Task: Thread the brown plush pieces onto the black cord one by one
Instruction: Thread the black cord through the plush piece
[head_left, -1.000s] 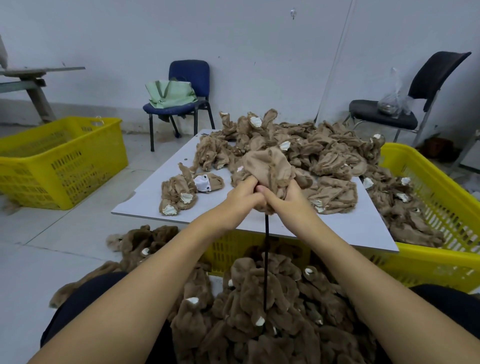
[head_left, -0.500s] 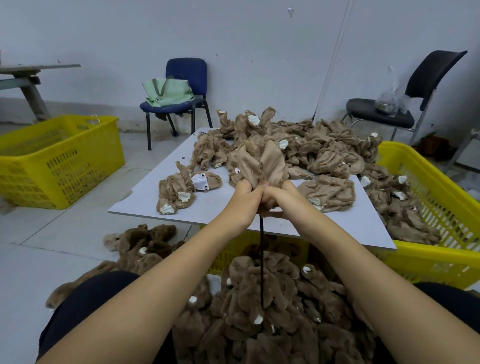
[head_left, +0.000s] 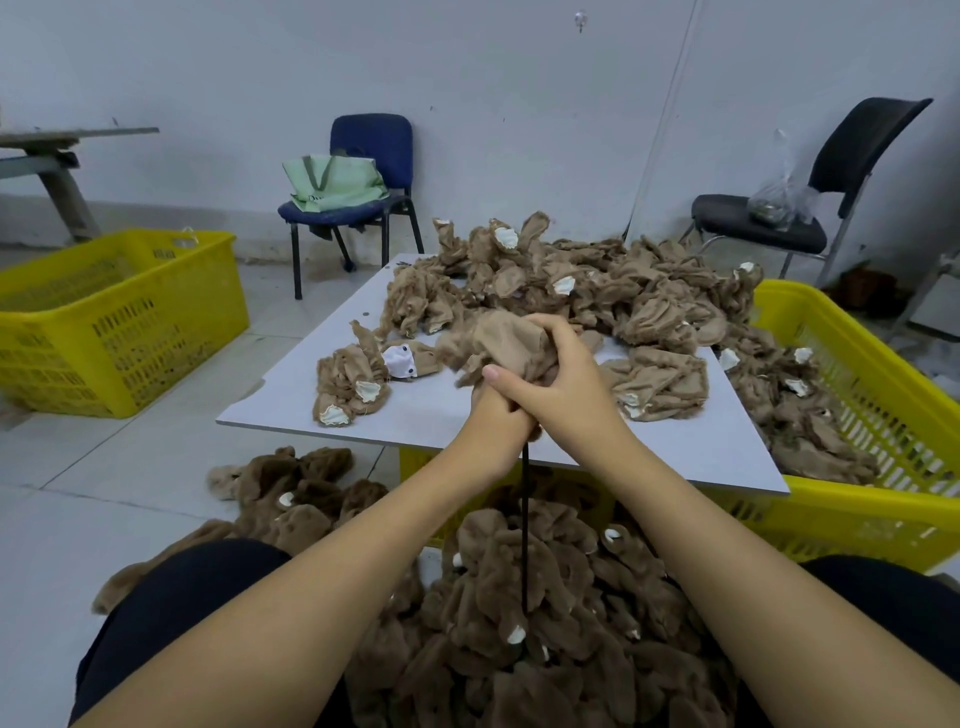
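Head view: one brown plush piece (head_left: 498, 343) is squeezed in the right hand (head_left: 550, 379), and the black cord (head_left: 524, 525) is pinched by the left hand (head_left: 498, 415) at frame center. If the pinch is loosened, the cord may be dropped and the piece pulled off.

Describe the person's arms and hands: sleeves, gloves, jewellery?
Both forearms are bare up to the bottom frame edge, with no sleeves showing. The left hand and right hand wear no gloves. No rings, watch or wristbands are visible. Nails look short and unpainted.

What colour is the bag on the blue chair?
Pale green; the bag shows in the head view, resting on the chair seat.
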